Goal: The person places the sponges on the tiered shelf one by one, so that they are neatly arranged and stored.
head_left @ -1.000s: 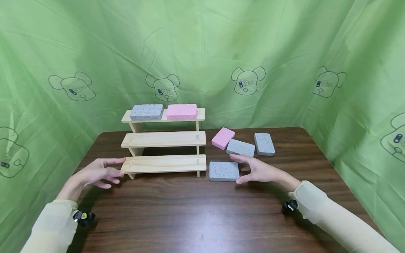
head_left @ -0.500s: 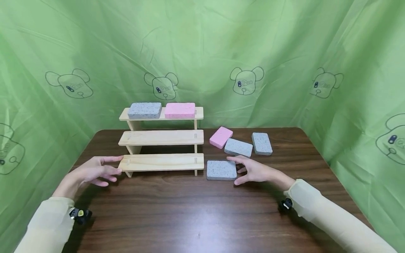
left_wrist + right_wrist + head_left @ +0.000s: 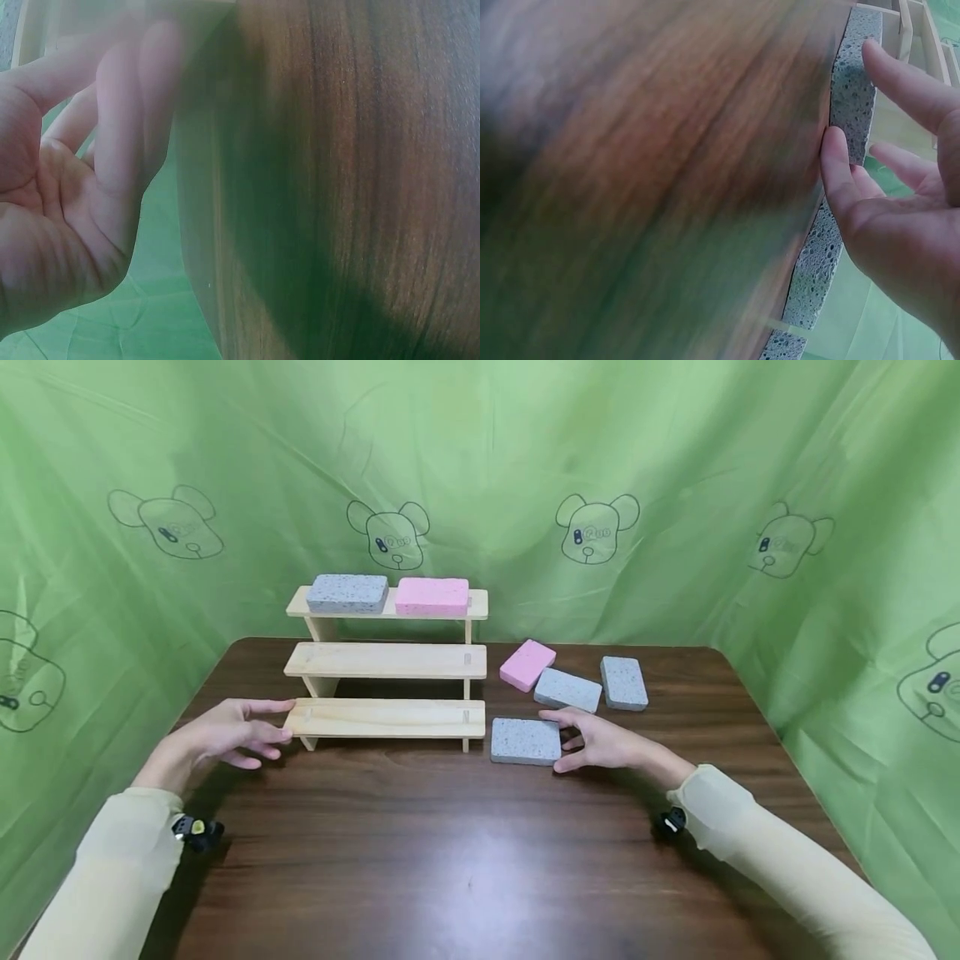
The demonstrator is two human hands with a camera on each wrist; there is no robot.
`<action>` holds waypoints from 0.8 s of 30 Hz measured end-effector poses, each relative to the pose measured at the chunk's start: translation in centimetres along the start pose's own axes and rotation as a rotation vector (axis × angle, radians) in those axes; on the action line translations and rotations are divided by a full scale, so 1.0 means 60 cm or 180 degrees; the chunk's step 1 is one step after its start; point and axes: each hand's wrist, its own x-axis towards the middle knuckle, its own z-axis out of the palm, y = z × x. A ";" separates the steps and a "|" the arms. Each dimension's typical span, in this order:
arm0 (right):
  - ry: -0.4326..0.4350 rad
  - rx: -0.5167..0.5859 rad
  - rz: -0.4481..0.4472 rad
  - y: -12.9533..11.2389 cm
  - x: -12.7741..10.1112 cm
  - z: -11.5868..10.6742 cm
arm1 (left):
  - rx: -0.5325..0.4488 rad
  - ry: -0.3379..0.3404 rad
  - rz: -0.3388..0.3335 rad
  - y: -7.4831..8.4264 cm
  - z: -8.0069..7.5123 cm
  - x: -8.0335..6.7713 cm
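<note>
My left hand is at the left end of the bottom step of a three-tier wooden shelf, index finger and thumb right at its corners, the other fingers loosely spread. In the left wrist view the fingers look blurred beside the tabletop. Beside the shelf's right side a grey speckled sponge lies flat on the table. My right hand reaches its right end, index finger near the back corner and thumb near the front one. The right wrist view shows the fingers spread loosely along the sponge's side.
On the top tier sit a grey sponge and a pink sponge. Behind my right hand lie another pink sponge and two grey sponges, one angled and one further right. Green curtain surrounds the dark wooden table.
The head view has tilted, so everything sits higher in it. Both hands stay nearly in place, the right fingers slightly closer to the sponge's end. Shelf and sponges keep their arrangement.
</note>
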 end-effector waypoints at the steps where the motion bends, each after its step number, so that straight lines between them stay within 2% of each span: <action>1: 0.0004 -0.0002 0.0015 -0.001 -0.001 -0.001 | 0.0010 -0.0020 0.0015 0.002 0.000 0.001; 6: 0.0073 -0.0006 0.0032 -0.002 -0.003 -0.002 | -0.0009 -0.0081 0.0033 0.001 0.002 0.005; 12: 0.0022 0.0035 -0.0004 0.001 0.001 0.001 | 0.0050 -0.0048 0.0048 -0.001 -0.001 0.000; 19: 0.0072 0.0091 0.0096 -0.005 0.000 0.003 | 0.0021 -0.0011 0.0012 -0.005 0.001 0.000; 24: 0.0043 0.0102 -0.0004 0.002 0.005 0.005 | 0.0008 -0.0002 -0.0005 0.000 -0.002 -0.005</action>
